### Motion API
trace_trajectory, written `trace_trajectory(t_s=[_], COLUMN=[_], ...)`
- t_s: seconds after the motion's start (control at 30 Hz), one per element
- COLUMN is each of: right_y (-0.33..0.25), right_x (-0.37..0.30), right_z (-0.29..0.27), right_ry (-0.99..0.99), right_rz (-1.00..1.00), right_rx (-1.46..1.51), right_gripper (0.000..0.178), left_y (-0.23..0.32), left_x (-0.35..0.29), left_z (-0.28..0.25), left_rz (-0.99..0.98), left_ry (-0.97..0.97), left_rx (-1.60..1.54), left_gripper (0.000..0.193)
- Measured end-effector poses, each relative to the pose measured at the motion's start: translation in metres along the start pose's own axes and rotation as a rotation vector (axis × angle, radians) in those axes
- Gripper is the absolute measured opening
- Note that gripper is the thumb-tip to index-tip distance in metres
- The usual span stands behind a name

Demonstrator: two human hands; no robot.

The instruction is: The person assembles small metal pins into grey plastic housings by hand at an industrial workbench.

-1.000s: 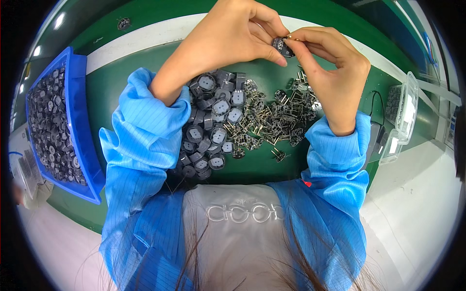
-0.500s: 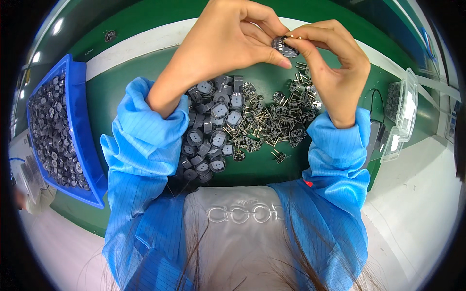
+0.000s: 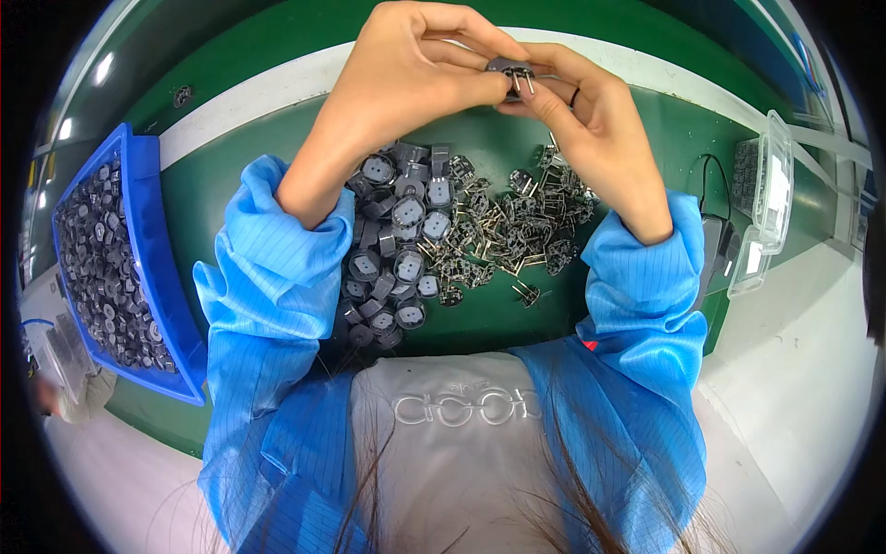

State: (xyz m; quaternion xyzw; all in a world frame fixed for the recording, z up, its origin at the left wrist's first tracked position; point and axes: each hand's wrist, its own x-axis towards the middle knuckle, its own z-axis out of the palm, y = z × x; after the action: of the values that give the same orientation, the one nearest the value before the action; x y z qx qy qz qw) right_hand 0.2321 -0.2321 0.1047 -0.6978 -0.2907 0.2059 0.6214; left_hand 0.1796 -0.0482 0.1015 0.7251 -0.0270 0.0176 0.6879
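Observation:
Up at the far side of the table, my left hand (image 3: 406,78) and my right hand (image 3: 591,115) meet around a small round dark grey housing with metal pins (image 3: 506,66). Fingers and thumb of the left pinch its left side. The right thumb presses near the two pins, which point down toward me, while the other right fingers reach behind the part. Below the hands lie two piles side by side: grey round housings (image 3: 408,212) on the left, and small round black circuit boards with metal pins (image 3: 517,226) on the right.
A blue bin (image 3: 175,268) full of dark round parts stands at the left. At the right are a clear plastic box (image 3: 780,185) with its lid raised and a black device (image 3: 715,242) with a cable. A white strip (image 3: 249,106) crosses behind the green table.
Both hands have shifted left, with the right coming closer around the part. The part has turned, so its pins now face down toward me.

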Motion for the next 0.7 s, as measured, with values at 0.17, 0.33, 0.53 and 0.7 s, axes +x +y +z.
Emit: trace_trajectory(t_s=[0.17, 0.33, 0.53, 0.7], right_y=[-0.002, 0.0, 0.007, 0.009], right_x=[-0.001, 0.003, -0.005, -0.005], right_z=[-0.001, -0.007, -0.058, -0.048], right_ry=[0.018, -0.039, 0.147, 0.067], right_rz=[-0.07, -0.016, -0.049, 0.146], right_rx=[-0.039, 0.126, -0.877, -0.899], right_gripper=[0.022, 0.026, 0.029, 0.029], left_y=[0.007, 0.018, -0.053, -0.092], left_x=[-0.002, -0.001, 0.025, 0.013], left_z=[0.001, -0.013, -0.11, -0.158], left_rz=[0.119, 0.243, 0.116, 0.285], left_ry=[-0.023, -0.11, 0.317, 0.534], left_rx=[0.167, 0.345, 0.662, 1.266], left_gripper=[0.022, 0.019, 0.02, 0.029])
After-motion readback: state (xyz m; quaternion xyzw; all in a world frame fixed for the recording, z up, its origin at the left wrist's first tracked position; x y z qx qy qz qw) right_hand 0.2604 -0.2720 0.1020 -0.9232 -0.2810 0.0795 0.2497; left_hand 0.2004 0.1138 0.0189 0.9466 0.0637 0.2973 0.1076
